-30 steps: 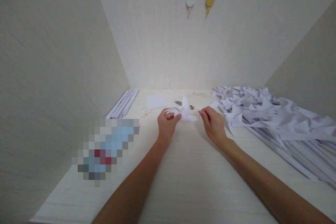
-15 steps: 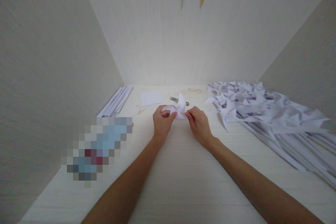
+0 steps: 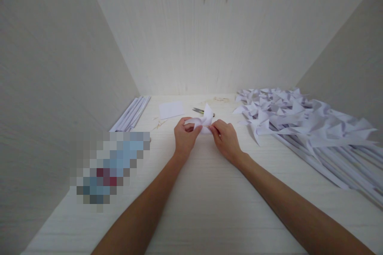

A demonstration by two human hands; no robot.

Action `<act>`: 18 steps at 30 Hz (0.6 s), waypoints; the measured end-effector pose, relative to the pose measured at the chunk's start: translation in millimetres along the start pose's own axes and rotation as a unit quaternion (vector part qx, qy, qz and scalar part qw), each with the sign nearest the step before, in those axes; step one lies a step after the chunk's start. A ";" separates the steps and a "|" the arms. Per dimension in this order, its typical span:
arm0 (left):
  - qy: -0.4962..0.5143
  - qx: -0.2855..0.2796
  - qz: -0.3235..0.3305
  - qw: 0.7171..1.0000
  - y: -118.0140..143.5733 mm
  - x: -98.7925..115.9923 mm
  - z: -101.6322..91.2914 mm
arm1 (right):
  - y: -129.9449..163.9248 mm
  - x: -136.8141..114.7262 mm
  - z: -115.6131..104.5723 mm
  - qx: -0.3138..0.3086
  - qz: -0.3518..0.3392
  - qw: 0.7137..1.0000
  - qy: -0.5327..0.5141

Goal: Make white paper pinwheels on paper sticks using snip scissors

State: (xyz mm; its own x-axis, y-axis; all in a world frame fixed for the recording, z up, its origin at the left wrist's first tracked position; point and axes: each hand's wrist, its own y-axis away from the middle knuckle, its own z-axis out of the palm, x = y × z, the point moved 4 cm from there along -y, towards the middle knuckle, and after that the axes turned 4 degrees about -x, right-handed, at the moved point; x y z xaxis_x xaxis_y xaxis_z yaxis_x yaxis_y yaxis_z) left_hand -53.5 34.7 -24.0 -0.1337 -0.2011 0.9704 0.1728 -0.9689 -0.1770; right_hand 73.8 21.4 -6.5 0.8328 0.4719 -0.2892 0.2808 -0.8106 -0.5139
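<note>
White folded paper (image 3: 204, 121) pinched in both grips, left hand (image 3: 184, 137) and right hand (image 3: 226, 140), scissors (image 3: 200, 111) half hidden behind.

Near bench (image 3: 209, 207) lies open between the forearms. Paper pinwheels (image 3: 299, 123) block the right; rolled sticks (image 3: 131, 113) and scissors (image 3: 199, 110) crowd the far left

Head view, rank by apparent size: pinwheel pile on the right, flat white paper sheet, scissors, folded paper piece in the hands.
1. Pinwheel pile, largest by far.
2. Flat paper sheet and folded paper piece look alike; the left hand and right hand hide part of the piece, so no ranking.
3. Scissors, smallest, partly hidden behind the piece.
</note>
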 end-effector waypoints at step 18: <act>-0.031 -0.057 -0.036 0.997 0.6 5.4 0.8 | -2.4 9.9 1.8 0.010 0.026 0.997 -0.068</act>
State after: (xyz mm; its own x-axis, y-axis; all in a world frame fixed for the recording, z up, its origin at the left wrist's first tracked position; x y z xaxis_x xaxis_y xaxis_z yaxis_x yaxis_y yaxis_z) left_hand -53.3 33.2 -18.7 -0.0797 -0.1245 0.9890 0.0531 -0.9913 -0.1205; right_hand 80.5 28.7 -9.6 0.7737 0.4732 -0.4213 0.2283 -0.8285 -0.5114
